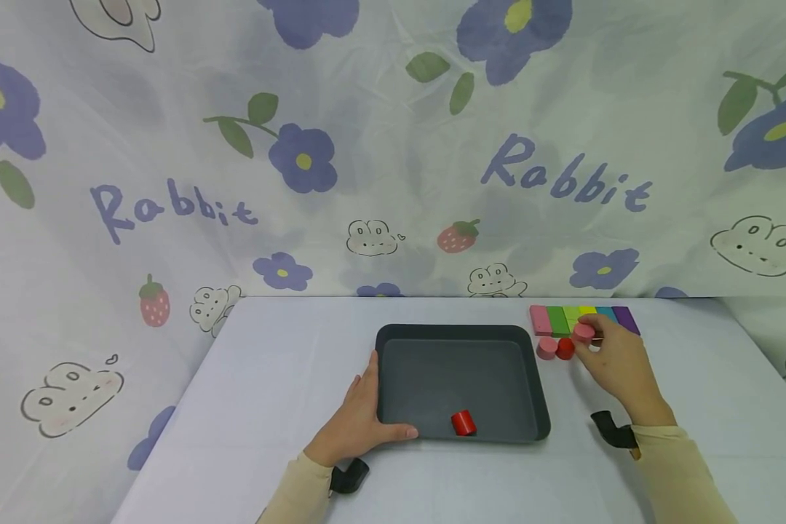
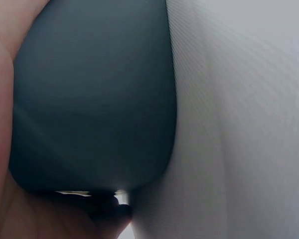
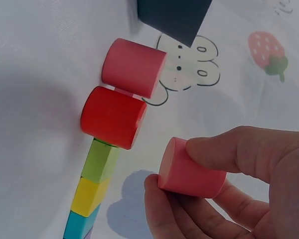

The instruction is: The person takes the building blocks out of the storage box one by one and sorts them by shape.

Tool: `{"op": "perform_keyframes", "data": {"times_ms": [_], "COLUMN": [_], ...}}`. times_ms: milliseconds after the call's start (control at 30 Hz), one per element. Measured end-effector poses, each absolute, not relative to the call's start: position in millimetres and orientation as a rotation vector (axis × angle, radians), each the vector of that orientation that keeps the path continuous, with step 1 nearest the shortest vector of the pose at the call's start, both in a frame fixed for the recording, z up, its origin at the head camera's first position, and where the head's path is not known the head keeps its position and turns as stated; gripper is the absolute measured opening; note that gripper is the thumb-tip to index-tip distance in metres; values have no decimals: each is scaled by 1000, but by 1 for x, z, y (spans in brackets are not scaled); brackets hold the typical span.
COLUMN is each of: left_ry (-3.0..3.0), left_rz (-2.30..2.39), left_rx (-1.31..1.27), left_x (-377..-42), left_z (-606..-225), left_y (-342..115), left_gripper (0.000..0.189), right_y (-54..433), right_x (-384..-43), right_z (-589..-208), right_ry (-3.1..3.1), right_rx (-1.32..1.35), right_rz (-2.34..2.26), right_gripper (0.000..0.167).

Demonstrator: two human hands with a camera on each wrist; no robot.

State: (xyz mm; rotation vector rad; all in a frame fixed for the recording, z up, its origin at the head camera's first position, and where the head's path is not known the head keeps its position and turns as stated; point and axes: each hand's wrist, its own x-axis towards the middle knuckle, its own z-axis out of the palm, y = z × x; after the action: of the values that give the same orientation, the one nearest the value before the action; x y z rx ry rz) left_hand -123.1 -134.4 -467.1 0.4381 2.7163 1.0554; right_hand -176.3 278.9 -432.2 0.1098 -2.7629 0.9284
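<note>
Between thumb and fingers my right hand [image 1: 618,367] pinches a pink cylinder block [image 3: 192,172], held up in front of the row of coloured blocks. Beside it on the table stand another pink cylinder [image 3: 134,67] and a red cylinder [image 3: 113,117], close together. My left hand [image 1: 356,415] rests against the left side and front left corner of a dark grey tray [image 1: 458,331], fingers along the side and thumb at the front rim. Inside the tray, near its front wall, a red cylinder [image 1: 463,423] lies on its side.
Behind the cylinders runs a row of blocks: pink [image 1: 541,320], green [image 1: 558,322], light green, yellow [image 3: 90,195], blue [image 3: 80,225] and purple [image 1: 626,319]. A patterned cloth [image 1: 393,160] hangs behind the white table [image 1: 268,378].
</note>
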Motion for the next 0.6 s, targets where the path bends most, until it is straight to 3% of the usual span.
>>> {"op": "perform_keyframes", "data": {"times_ms": [600], "left_ry": [2711], "left_rz": [1058], "left_rx": [446], "left_x": [-122], "left_z": [-465], "left_y": [-134], "left_gripper": [138], "right_y": [285], "right_x": [-181], "right_z": [-442], "right_ry": [-2883], "right_rx": [-17], "right_rz": [907], "right_gripper": [45]}}
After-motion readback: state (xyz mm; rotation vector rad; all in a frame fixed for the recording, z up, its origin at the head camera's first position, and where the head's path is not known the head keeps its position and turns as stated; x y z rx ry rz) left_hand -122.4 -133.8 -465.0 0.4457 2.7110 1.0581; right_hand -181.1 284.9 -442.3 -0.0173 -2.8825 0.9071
